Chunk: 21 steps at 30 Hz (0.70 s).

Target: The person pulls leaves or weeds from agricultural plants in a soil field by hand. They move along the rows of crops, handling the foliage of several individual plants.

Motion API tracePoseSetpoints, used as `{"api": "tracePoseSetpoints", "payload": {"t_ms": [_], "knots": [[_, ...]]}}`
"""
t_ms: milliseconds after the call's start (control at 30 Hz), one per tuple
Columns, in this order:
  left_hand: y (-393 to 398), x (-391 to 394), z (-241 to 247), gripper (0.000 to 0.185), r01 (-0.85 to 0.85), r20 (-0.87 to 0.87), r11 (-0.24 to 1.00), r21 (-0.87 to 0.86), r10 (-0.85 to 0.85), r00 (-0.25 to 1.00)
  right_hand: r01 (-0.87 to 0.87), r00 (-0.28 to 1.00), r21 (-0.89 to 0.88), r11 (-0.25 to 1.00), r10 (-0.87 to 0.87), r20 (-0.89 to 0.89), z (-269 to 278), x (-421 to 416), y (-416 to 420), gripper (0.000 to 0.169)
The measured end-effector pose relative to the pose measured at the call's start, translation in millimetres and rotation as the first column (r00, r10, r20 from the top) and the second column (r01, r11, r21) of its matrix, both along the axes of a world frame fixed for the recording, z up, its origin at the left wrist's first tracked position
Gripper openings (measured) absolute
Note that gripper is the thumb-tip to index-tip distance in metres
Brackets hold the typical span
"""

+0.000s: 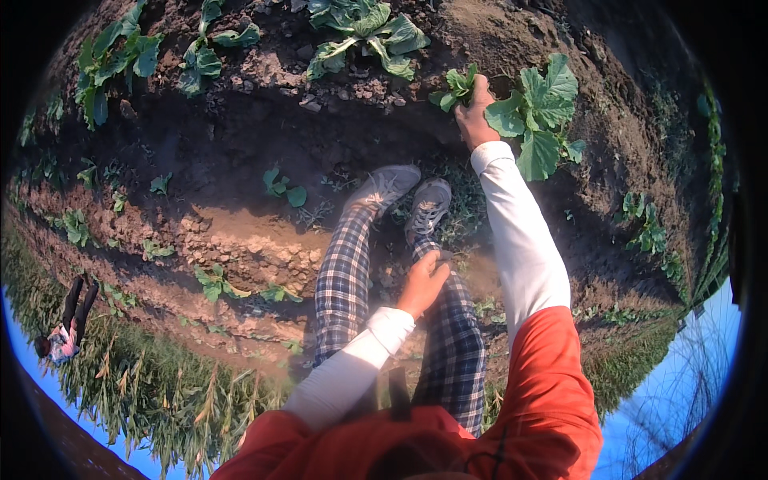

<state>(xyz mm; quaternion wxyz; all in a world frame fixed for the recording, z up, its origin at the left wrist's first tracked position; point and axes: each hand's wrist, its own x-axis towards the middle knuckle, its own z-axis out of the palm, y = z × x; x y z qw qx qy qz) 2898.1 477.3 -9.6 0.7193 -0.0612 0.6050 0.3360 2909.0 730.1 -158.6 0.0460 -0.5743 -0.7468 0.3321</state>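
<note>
My right hand (476, 117) reaches out to the raised soil bed, its fingers closed about a small leafy plant (457, 90); the fingertips are partly hidden. Right beside that wrist grows a larger broad-leaved plant (543, 108), whose leaves overlap the edge of the hand. My left hand (425, 281) hangs in front of my shin in checked trousers (453, 336), with loosely bent fingers, the thumb apart and nothing seen in it. Further left on the bed, a drooping leafy plant (369, 36) spreads over the clods.
My shoes (387, 187) stand in the shaded furrow among low weeds (468, 201). More leafy plants (120, 60) line the bed at upper left, and seedlings (216, 282) dot the ridge behind. Another person (63, 336) stands at far left near tall crop stalks (162, 390).
</note>
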Motion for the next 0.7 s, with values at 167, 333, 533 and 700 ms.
{"api": "tracePoseSetpoints", "payload": {"t_ms": [167,333,533,700], "knots": [[-4,6,-7,0.024,-0.05,0.064,0.998,-0.041,0.053,0.997,0.061,0.997,-0.059,0.996,-0.064,-0.05,-6,6,12,0.037],[13,0,3,0.027,0.012,0.012,0.994,-0.112,-0.011,1.0,-0.091,0.966,-0.233,0.968,0.028,-0.257,18,28,-32,0.042],[15,1,6,0.025,-0.027,0.119,0.992,-0.123,0.042,0.992,0.058,0.998,-0.039,0.998,-0.059,-0.036,22,57,-26,0.021],[2,2,1,0.024,-0.023,0.005,0.991,-0.135,0.024,1.0,-0.168,0.921,0.173,0.971,0.092,0.378,-14,41,-8,0.021]]}}
